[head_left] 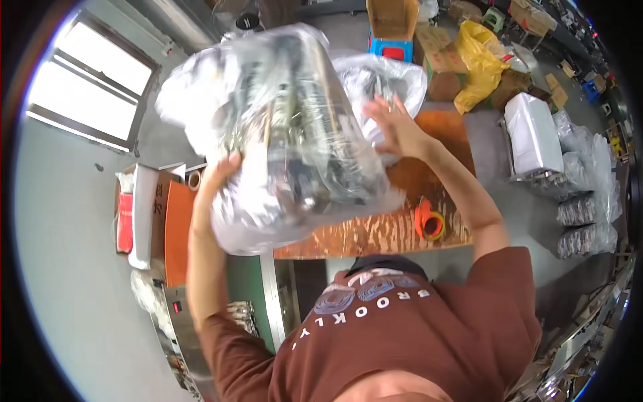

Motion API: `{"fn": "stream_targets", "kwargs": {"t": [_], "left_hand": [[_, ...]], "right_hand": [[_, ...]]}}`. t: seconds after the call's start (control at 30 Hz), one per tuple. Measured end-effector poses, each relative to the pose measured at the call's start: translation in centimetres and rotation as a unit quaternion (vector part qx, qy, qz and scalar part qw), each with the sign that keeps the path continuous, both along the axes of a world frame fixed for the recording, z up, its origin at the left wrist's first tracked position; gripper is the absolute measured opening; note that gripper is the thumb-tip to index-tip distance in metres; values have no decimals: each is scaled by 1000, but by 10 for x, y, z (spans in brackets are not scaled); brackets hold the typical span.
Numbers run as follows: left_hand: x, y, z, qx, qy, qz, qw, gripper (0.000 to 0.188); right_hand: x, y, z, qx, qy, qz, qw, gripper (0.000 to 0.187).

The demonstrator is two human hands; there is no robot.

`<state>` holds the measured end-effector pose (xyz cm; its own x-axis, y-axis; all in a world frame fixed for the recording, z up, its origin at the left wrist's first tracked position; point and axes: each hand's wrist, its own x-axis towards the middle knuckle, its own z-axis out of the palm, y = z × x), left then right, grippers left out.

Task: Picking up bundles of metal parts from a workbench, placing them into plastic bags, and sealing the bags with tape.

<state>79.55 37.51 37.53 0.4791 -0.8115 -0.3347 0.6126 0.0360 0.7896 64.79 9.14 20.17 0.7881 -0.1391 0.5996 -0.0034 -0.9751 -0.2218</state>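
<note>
A large clear plastic bag (281,147) packed with dark and pale items is raised in front of me, tilted, above the worn orange-brown wooden table (321,242). My left hand (224,173) grips its left side, thumb on top and the other fingers hidden beneath. To the right of the bag, my right hand (396,127) has its fingers spread and holds nothing. Just behind those fingers lies a second clear plastic bag (408,75) with contents I cannot make out. An orange tape dispenser (422,218) rests near the table's front edge.
Cardboard boxes (439,50) and a yellow plastic bag (479,63) stand beyond the table. Farther right are a white wrapped block (534,134) and several clear-wrapped bundles (576,211). At my left is an orange panel (179,231) beside cartons, below a window (90,80).
</note>
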Motion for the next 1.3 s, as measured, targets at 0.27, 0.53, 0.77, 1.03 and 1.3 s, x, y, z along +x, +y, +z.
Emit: {"fn": "stream_targets", "kwargs": {"t": [0.27, 0.53, 0.77, 1.03, 1.3], "left_hand": [[80, -140, -43, 216, 102, -246, 939, 29], [50, -270, -119, 195, -423, -249, 849, 56], [49, -270, -138, 169, -711, -66, 680, 91], [11, -298, -134, 57, -880, -220, 418, 66], [36, -302, -193, 60, -836, -203, 507, 67]], "right_hand": [[-42, -6, -11, -139, 139, 101, 975, 18], [-52, -38, 33, 288, 94, 126, 945, 9], [15, -187, -27, 705, 107, -187, 676, 49], [87, -205, -44, 616, -135, -95, 770, 30], [90, -93, 69, 390, -124, 69, 910, 17]]}}
